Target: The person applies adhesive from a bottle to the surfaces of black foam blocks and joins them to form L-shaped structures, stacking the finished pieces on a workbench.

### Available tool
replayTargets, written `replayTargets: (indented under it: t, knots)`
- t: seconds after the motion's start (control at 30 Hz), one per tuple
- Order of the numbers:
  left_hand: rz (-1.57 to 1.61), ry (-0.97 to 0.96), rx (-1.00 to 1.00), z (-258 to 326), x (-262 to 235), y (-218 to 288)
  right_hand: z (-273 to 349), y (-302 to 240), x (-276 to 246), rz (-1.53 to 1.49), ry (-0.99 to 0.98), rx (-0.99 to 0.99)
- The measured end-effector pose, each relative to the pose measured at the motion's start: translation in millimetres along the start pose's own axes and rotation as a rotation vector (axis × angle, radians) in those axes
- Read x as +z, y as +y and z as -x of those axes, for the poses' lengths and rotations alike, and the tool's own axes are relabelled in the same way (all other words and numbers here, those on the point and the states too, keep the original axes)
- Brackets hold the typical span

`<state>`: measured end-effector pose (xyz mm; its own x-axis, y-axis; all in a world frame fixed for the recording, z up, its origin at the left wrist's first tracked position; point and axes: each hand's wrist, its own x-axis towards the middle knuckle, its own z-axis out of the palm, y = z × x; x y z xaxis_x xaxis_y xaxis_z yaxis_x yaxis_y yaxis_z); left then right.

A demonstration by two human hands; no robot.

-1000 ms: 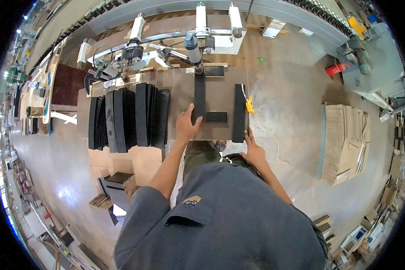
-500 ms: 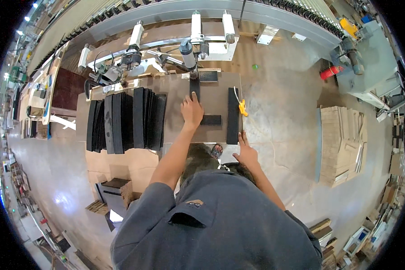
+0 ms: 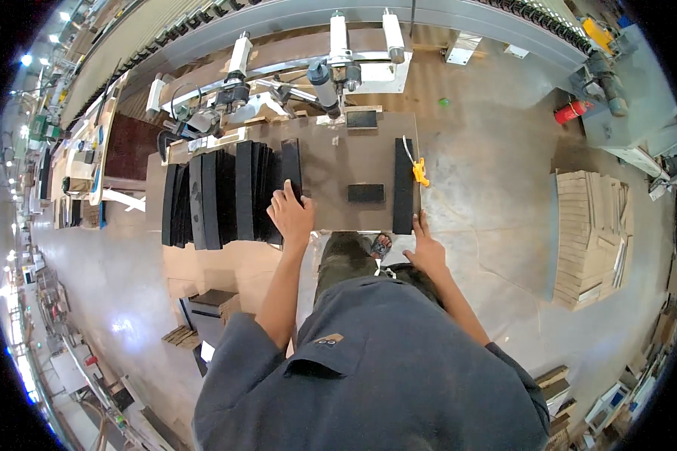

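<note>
My left hand (image 3: 292, 216) grips the near part of a long black strip (image 3: 290, 156), finger and thumb bent over it. That strip lies against the right side of a row of similar black strips (image 3: 247, 189) standing on the brown worktable (image 3: 327, 154). My right hand (image 3: 427, 252) has its fingers stretched out at the table's front right corner, fingertips at the near end of another black strip (image 3: 403, 192). Between the hands lies a short black block (image 3: 366, 193). Beyond it, a second short block (image 3: 362, 119) sits at the far edge under a machine head (image 3: 323, 86).
A yellow clip-like tool (image 3: 420, 172) with a pale cord hangs at the table's right edge. White cylinders (image 3: 339, 41) and brackets line the far side. Stacked brown boards (image 3: 590, 237) stand on the floor at right. Cardboard (image 3: 203, 270) and dark boxes lie at left.
My left hand has moved left, bringing the black strip from beneath the machine head to the side of the row. My right hand stays by the right strip. The whole view has shifted slightly.
</note>
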<state>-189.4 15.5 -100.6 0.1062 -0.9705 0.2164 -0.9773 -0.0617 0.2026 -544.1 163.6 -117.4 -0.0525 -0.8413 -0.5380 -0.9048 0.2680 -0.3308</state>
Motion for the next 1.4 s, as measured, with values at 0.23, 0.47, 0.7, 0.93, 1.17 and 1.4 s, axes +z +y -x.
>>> replayTargets:
  t: [0.23, 0.47, 0.7, 0.93, 1.17, 1.4]
  knots:
    - [-0.364, 0.065, 0.004, -0.2, 21.2, -29.7, -4.4, 8.7, 3.6, -0.006, 0.008, -0.039]
    - [-0.154, 0.092, 0.074, -13.6, 20.4, -0.5, -4.5, 19.7, 15.3, -0.033, 0.145, -0.105]
    - [0.37, -0.29, 0.201, 15.0, 44.0, 172.7, -2.4, 10.1, 2.6, -0.096, 0.024, -0.013]
    - [0.247, -0.468, 0.27, 15.8, 44.7, 226.2, -3.2, 12.9, 11.0, -0.09, 0.06, -0.024]
    - [0.248, -0.344, 0.104, -8.7, 17.6, 158.7, 1.1, 9.4, 1.4, -0.068, 0.052, -0.032]
    - [0.048, -0.264, 0.015, -57.0, 39.1, 95.2, 5.1, 11.9, -1.0, -0.068, 0.09, -0.057]
